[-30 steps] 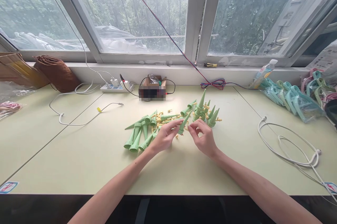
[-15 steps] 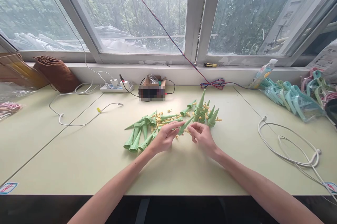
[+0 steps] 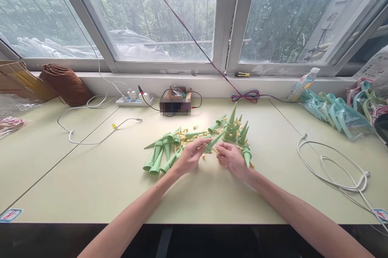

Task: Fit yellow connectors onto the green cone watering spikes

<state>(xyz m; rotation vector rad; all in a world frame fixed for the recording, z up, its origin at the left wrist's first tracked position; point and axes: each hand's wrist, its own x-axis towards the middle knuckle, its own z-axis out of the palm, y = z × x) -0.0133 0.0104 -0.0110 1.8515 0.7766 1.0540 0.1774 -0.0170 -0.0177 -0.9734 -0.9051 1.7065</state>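
Note:
My left hand (image 3: pixel 191 156) is closed on the wide end of a green plastic watering spike (image 3: pixel 214 142), whose tip points up and to the right. My right hand (image 3: pixel 230 158) pinches a small yellow valve piece (image 3: pixel 215 150) at the side of that spike. Loose green spikes (image 3: pixel 157 163) lie left of my left hand, among several yellow valve pieces (image 3: pixel 183 138). Beyond my right hand, spikes fitted with yellow pieces stand upright, including a tall one (image 3: pixel 232 119). One fitted spike (image 3: pixel 247 156) lies tipped over against my right wrist.
A small box with a blurred front (image 3: pixel 175 106) and a power strip (image 3: pixel 133 99) sit by the window ledge. White cables (image 3: pixel 333 181) coil at the right, near bagged teal plastic clips (image 3: pixel 339 114). A brown pouch (image 3: pixel 63 84) stands at the back left.
The upright spike at the right end of the fitted group has toppled toward me and now lies by my right wrist. Both hands keep almost the same place and hold.

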